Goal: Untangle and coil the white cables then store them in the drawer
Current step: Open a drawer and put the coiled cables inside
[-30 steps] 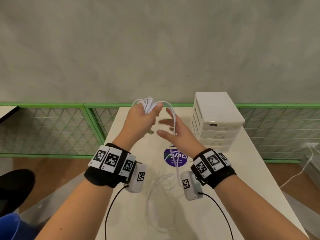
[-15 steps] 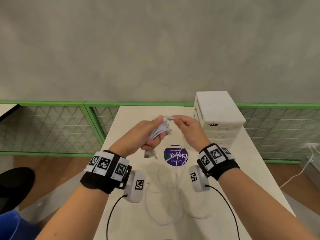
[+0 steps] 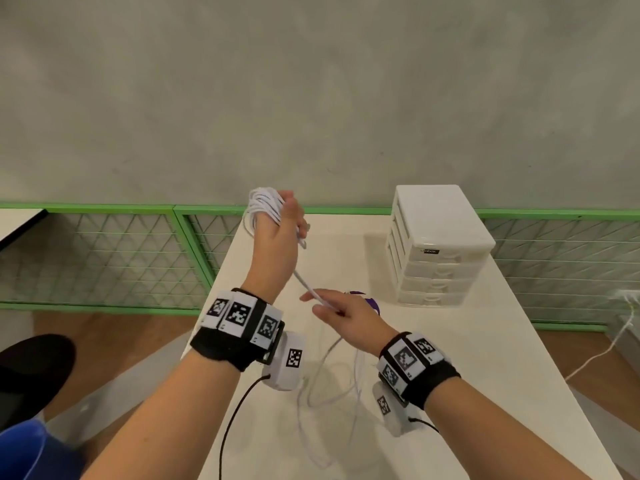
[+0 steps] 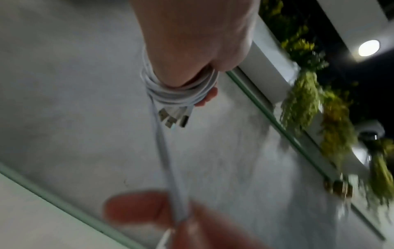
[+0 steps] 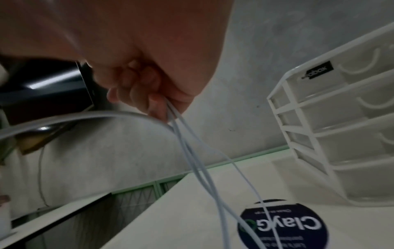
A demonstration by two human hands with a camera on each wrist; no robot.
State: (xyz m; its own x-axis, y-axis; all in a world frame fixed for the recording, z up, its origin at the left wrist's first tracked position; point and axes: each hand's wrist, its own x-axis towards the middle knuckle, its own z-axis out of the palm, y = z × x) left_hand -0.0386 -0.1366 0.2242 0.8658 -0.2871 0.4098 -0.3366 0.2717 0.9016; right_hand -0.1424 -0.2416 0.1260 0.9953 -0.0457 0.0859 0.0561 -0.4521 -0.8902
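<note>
Cables (image 3: 266, 206) wound in a coil round the raised left grip (image 3: 280, 233), fingers curled on them; strands run taut down to the right grip (image 3: 341, 311), pinching them, slack beneath it on the bench (image 3: 485, 358); drawers (image 3: 438, 247) beyond, shut.

- My forearms are bare; no sleeves reach them.
- My left hand (image 3: 277, 233) has a wide black wristband (image 3: 221, 348) behind it, wrapped with white tiles printed with black square codes.
- A white camera pod (image 3: 287, 363) hangs under that band, with its own code tile and a thin black lead (image 3: 239, 414) trailing from it.
- My right hand (image 3: 349, 317) wears the same: black band (image 3: 433, 379), coded tiles, white pod (image 3: 389, 407), black lead.
</note>
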